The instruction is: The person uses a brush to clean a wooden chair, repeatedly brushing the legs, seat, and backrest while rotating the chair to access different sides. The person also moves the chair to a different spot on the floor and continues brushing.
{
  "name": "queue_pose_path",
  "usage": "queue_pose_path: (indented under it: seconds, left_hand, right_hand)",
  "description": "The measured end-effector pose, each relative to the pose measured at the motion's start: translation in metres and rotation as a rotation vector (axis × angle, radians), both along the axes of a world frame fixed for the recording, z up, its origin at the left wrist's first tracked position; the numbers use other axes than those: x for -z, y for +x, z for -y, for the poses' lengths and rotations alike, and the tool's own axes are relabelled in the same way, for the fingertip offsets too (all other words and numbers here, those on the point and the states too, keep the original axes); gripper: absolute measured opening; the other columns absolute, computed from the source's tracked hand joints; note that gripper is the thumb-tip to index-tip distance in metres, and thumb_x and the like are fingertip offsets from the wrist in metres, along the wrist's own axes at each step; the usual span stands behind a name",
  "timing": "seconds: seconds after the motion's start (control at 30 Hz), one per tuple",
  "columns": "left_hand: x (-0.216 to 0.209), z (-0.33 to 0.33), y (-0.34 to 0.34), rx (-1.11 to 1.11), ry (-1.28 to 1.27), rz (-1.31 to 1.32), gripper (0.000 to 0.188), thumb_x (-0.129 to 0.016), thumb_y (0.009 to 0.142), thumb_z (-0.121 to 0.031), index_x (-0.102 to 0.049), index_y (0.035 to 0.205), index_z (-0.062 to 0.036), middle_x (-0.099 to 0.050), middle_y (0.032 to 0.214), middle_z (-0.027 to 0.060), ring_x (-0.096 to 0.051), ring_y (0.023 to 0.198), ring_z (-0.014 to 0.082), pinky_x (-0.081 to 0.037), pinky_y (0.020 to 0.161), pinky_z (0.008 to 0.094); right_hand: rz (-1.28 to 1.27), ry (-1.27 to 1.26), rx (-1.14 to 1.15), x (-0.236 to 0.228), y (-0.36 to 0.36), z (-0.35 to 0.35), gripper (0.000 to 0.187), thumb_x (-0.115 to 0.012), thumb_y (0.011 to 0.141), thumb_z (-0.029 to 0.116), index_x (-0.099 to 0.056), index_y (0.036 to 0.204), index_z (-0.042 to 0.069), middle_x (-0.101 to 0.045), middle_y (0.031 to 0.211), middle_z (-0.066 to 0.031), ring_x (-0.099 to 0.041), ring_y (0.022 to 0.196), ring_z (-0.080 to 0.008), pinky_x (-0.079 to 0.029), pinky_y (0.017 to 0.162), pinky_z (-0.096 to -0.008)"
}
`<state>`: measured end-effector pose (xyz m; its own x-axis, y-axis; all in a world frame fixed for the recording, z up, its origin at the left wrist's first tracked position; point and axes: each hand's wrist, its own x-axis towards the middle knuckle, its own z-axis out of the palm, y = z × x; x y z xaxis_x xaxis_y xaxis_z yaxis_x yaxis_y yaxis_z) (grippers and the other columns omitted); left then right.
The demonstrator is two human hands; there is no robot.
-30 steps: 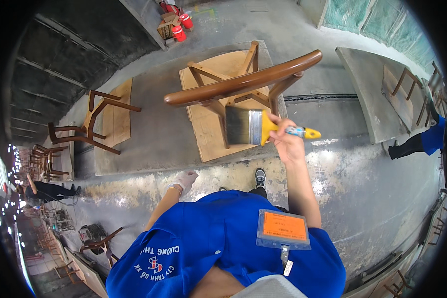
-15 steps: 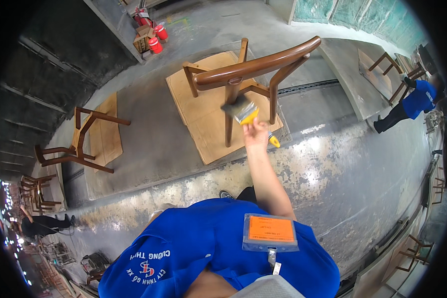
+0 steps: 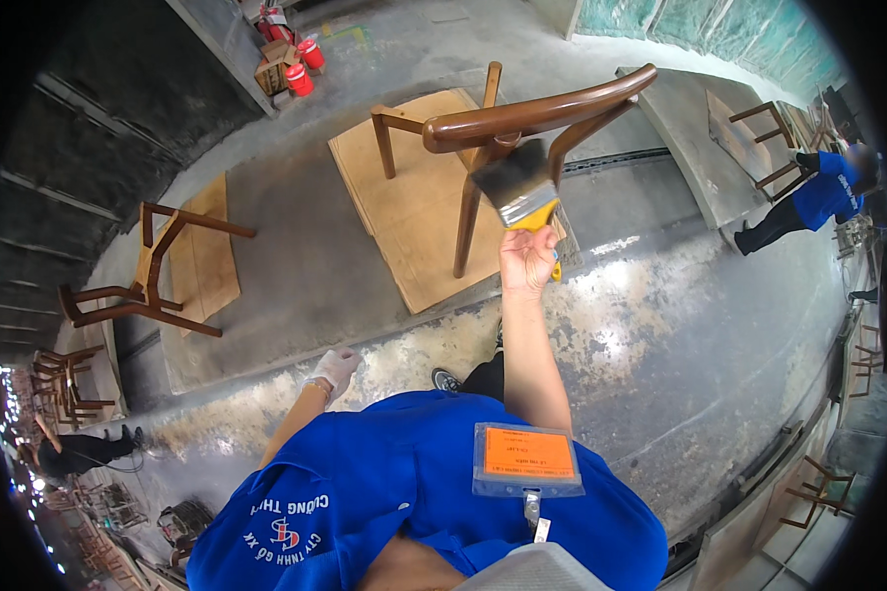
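Fingers (image 3: 522, 250) grip brush (image 3: 517, 192), arm (image 3: 535, 345) outstretched

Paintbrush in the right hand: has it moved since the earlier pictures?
Yes: against the cardboard, the paintbrush in the right hand has shifted up the picture and rightward.

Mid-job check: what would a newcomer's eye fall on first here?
First, the wide paintbrush with dark bristles, silvery band and yellow handle, gripped in the bare right hand slightly above and right of centre. Just behind it, the glossy brown wooden chair frame stands over a flat tan sheet. Below, an orange badge in a clear holder stands out against the bright blue shirt.
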<state>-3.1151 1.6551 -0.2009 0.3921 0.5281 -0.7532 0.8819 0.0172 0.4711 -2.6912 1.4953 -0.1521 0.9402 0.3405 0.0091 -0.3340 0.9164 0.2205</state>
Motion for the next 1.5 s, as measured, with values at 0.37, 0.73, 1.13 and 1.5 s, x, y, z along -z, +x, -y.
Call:
queue_pose_path:
  seconds: [0.37, 0.73, 1.13, 1.5]
  left_hand:
    - [0.071, -0.028, -0.035, 1.19, 0.335, -0.201, 0.031, -0.062, 0.094, -0.018, -0.077, 0.119, -0.0101, -0.077, 0.124, 0.0193, -0.072, 0.12, 0.0405, -0.058, 0.1, 0.0497]
    - [-0.053, 0.027, 0.296, -0.02, -0.042, 0.496, 0.087, -0.083, 0.092, -0.037, -0.047, 0.156, 0.0093, -0.057, 0.155, 0.0313, -0.056, 0.147, 0.0361, -0.046, 0.118, 0.0355]
    - [-0.058, 0.062, 0.466, -0.345, 0.301, 0.557, 0.045, -0.077, 0.099, -0.039, -0.077, 0.113, 0.0042, -0.082, 0.112, 0.0185, -0.078, 0.106, 0.0313, -0.056, 0.092, 0.0402]
    - [-0.152, 0.046, 0.401, -0.245, 0.425, 0.491, 0.044, -0.081, 0.096, -0.031, -0.074, 0.122, 0.0036, -0.083, 0.113, 0.0159, -0.078, 0.103, 0.0247, -0.057, 0.09, 0.037]
  right_hand:
    - [-0.331, -0.923, -0.174, 0.063, 0.019, 0.061, 0.027, -0.067, 0.098, -0.007, -0.059, 0.109, 0.016, -0.068, 0.12, -0.0084, -0.064, 0.117, -0.0316, -0.053, 0.107, -0.0576]
    - [-0.49, -1.066, 0.094, -0.016, 0.043, 0.278, 0.024, -0.065, 0.1, -0.005, -0.058, 0.114, 0.013, -0.066, 0.126, -0.0105, -0.063, 0.12, -0.0337, -0.053, 0.107, -0.0541]
    - [-0.393, -1.281, -0.013, -0.033, 0.137, 0.323, 0.024, -0.061, 0.097, -0.007, -0.057, 0.104, 0.015, -0.069, 0.129, -0.0077, -0.067, 0.113, -0.0276, -0.056, 0.099, -0.0475]
    - [0.134, -1.223, -0.032, -0.07, 0.247, 0.246, 0.019, -0.06, 0.099, -0.008, -0.058, 0.101, 0.011, -0.058, 0.157, -0.0186, -0.06, 0.14, -0.0306, -0.049, 0.115, -0.0481]
